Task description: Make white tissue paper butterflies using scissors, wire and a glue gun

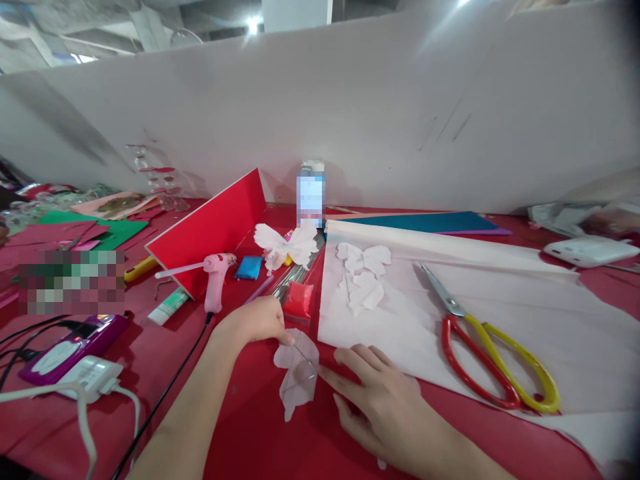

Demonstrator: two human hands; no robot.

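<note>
A thin white wing-shaped cutout (pixel 299 393) lies on the red tabletop between my hands. My left hand (pixel 263 320) is closed at its upper edge, thumb and fingers pinching the end of a thin wire (pixel 305 355) that slants across the cutout. My right hand (pixel 373 393) lies low over the table with its fingers apart, its index fingertip at the cutout's right edge by the wire's other end. Beyond my left hand sit a red packet (pixel 299 299) and a bundle of thin metal wires (pixel 285 285). A white butterfly (pixel 287 247) rests above them.
Right, large scissors (pixel 463 320) with red and yellow handles lie on a white sheet (pixel 420 320) beside more wing cutouts (pixel 364 273). Left are a pink glue gun (pixel 216 280) with its cord, a blue packet (pixel 248 267), a red board (pixel 215 227) and a purple power strip (pixel 75 350).
</note>
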